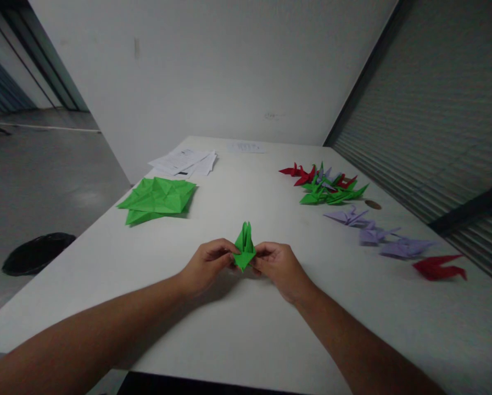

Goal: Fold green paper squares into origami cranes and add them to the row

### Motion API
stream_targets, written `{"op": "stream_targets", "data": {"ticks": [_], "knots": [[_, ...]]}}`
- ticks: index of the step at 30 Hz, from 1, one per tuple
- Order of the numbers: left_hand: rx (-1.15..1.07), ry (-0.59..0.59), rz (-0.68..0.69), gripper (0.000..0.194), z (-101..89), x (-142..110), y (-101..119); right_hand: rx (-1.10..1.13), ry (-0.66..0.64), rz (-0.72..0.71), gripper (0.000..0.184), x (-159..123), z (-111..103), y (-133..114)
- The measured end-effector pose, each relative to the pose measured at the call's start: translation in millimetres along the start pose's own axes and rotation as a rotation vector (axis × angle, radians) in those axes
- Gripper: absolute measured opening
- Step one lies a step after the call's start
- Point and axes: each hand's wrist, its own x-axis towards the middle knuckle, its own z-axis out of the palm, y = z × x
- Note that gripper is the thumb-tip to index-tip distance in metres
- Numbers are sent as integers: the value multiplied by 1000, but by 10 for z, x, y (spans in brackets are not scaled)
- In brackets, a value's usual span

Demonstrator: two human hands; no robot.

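Observation:
A small folded green paper piece (pixel 245 247) stands with two points up just above the white table (pixel 246 329), near its middle. My left hand (pixel 208 265) pinches its left side, fingers closed. My right hand (pixel 277 266) pinches its right side in the same way. Both forearms reach in from the near edge.
A stack of green paper sheets (pixel 158 198) lies at the left. White printed papers (pixel 185 162) lie behind it. Finished paper cranes sit at the right: a red and green cluster (pixel 326 185), three purple ones (pixel 373 229), one red (pixel 439 267). A black bin (pixel 38 252) stands on the floor at the left.

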Motion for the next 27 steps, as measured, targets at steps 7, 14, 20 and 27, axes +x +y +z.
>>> {"op": "stream_targets", "data": {"ticks": [7,14,20,27], "knots": [[95,77,40,13,20,18,18,113,-30,21,34,-22,-84,-50],[367,-36,288,13,-3,24,36,-26,-6,33,39,-25,-39,-72],[336,-46,247,13,-7,21,39,-56,34,6,37,-23,-1,-49],[133,-40,45,21,-23,2,3,-84,36,5,34,-20,-14,-34]]}}
